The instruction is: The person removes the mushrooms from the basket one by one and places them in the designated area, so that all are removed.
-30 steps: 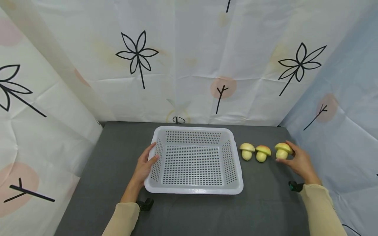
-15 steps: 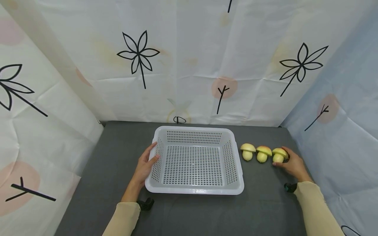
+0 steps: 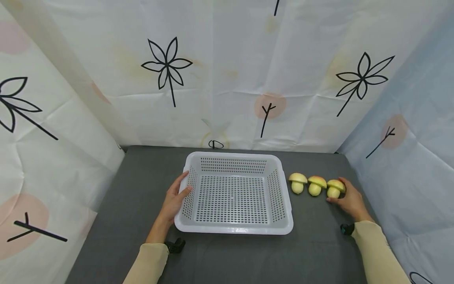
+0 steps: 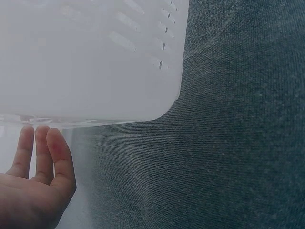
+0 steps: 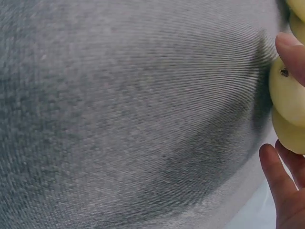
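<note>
A white perforated plastic basket (image 3: 232,228) stands on the grey cloth. My left hand (image 3: 174,201) grips its left side, with the thumb over the rim. In the left wrist view several fingers (image 4: 56,152) are up against the basket's outer wall (image 4: 95,71). To the right of the basket, toy mushrooms make a short row: a pale-capped mushroom (image 3: 297,183), a red-and-yellow-capped mushroom (image 3: 315,185) and a yellow-green mushroom (image 3: 334,188). My right hand (image 3: 352,201) holds this last one between thumb and fingers; the right wrist view shows its stem end (image 5: 288,90) under the thumb.
A dark grey cloth (image 3: 227,260) covers the table. White printed curtains (image 3: 227,79) close in the back and both sides; the right curtain (image 3: 408,177) hangs near the right arm. A dark cable (image 3: 422,277) shows at the lower right.
My right hand has moved left and slightly toward me with the yellow-green mushroom, bringing it close beside the middle one. My left hand and the basket have stayed in place.
</note>
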{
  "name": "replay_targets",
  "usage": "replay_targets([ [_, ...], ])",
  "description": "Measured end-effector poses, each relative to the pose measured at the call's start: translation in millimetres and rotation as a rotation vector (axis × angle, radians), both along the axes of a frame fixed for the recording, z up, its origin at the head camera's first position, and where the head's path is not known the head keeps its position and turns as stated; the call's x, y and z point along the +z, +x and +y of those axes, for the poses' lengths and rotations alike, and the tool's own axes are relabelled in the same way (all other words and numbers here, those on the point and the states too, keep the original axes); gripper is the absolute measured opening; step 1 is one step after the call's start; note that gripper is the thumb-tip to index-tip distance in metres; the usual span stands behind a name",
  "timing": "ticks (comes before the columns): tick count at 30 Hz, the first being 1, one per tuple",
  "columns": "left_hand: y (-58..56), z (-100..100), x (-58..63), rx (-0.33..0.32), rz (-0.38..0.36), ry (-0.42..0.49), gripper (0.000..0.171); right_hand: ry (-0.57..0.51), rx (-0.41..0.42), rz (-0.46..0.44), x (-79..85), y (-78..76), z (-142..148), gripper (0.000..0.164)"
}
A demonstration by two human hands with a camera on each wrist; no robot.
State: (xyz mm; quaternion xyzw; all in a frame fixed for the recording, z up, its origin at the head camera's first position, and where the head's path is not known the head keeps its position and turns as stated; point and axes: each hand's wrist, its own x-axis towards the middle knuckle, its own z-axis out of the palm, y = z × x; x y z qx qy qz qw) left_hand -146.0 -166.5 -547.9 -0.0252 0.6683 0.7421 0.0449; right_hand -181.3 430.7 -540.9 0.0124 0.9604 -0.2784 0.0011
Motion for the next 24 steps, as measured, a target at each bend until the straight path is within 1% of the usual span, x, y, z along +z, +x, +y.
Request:
replay_targets([
  [3, 0.4, 0.3, 0.1, -0.001, 0.001, -0.005, 0.061, -0.002, -0.004, 0.018, -2.5, 0.3, 0.4, 0.098],
  [11, 0.5, -0.1, -0.2, 0.003, 0.007, -0.012, 0.061, -0.006, -0.001, 0.027, -6.4, 1.6, 1.8, 0.104],
  [21, -0.6, -0.8, -1.7, -0.002, 0.021, -0.032, 0.062, -0.009, -0.004, 0.056, -7.7, 3.2, 0.4, 0.103],
  [24, -0.4, -0.7, -1.3, -0.004, 0.021, -0.021, 0.062, -0.013, -0.017, 0.051, -7.0, 4.8, -0.6, 0.103],
])
